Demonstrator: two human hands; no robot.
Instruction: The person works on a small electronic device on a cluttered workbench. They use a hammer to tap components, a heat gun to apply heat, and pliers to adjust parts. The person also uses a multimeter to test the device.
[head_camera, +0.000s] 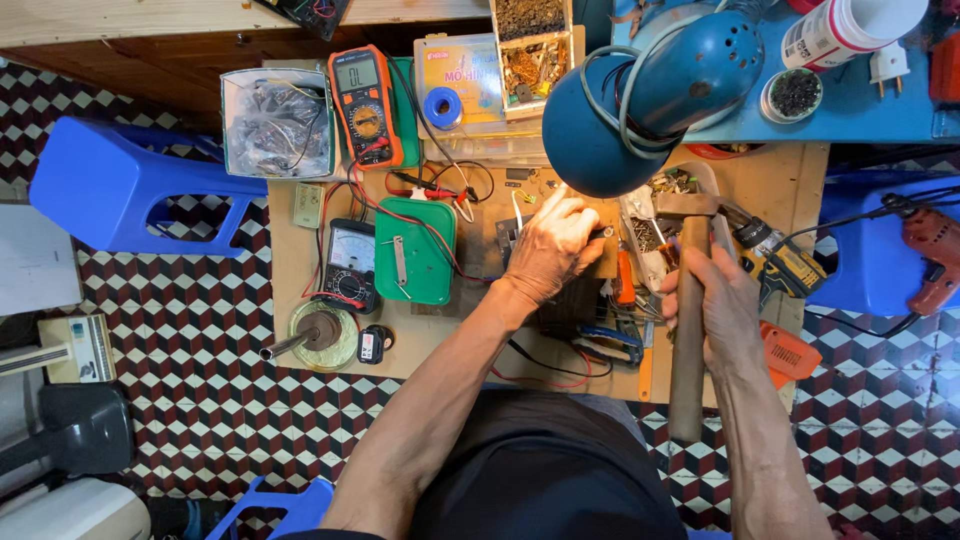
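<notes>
Two hands are working over a crowded wooden desk (300, 290). The left hand (548, 248) is pressing down, fingers curled narrow, on a small dark workpiece (604, 232) near the desk's middle, under the rim of a blue lamp (640, 100). The right hand (722, 310) is closing firmly around the wooden handle of a hammer (688, 330), whose metal head is hovering at about three o'clock from the workpiece, just beside it. By the look of it the hammer is raised rather than landing, so the striking seems not yet finished; how much is already done cannot be told.

At eleven o'clock from the left hand, an orange multimeter (366, 105) is lying face up beside a clear bag of dark wires (278, 125). At twelve o'clock, a yellow-and-blue printed box (465, 75) is carrying a blue roll of tape (442, 107). At nine o'clock a green rectangular case (415, 250) is sitting beside a black analogue meter (350, 262). At two o'clock, a white labelled tube (850, 28) is resting on a blue surface.
</notes>
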